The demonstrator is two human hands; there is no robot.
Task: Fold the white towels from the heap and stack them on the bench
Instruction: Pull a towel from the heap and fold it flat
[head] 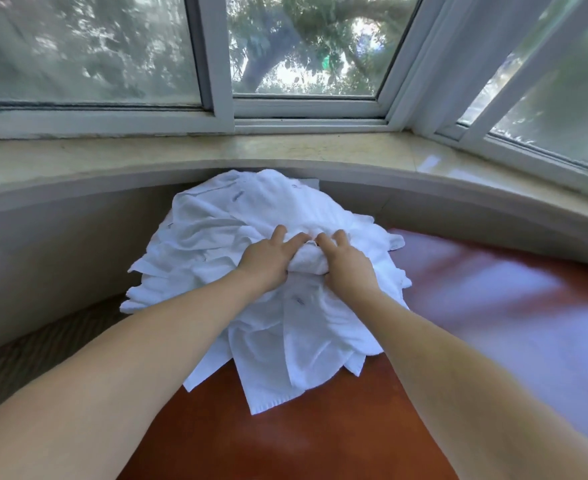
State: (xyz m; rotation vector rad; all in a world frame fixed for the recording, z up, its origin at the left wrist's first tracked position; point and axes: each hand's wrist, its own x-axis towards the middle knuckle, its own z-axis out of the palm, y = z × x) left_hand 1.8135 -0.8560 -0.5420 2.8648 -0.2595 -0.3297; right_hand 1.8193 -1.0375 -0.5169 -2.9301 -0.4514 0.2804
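The heap of white towels (pixel 251 258) lies crumpled on the reddish-brown bench (pixel 320 438), at its far end, pressed up against the curved wall below the stone window sill (pixel 285 150). Loose corners hang over the bench's left edge and trail toward the near side. Several towels carry small dark marks, too small to read.

The left hand (pixel 268 259) sits on top of the heap, near its middle, with fingers bent into the cloth; it grips a bunched fold of towel (pixel 308 263). The right hand (pixel 346 263) is just beside it, fingers likewise curled into the same bunched fold. The two hands are close together, fingertips nearly meeting over the fold. Both forearms are bare and reach forward from the near edge of the view.

No folded towels are visible on the bench. To the right of the heap the bench surface shows a bright reflection from the windows (pixel 306 46). Trees are visible through the glass. Patterned flooring (pixel 25 355) lies to the left of the bench.
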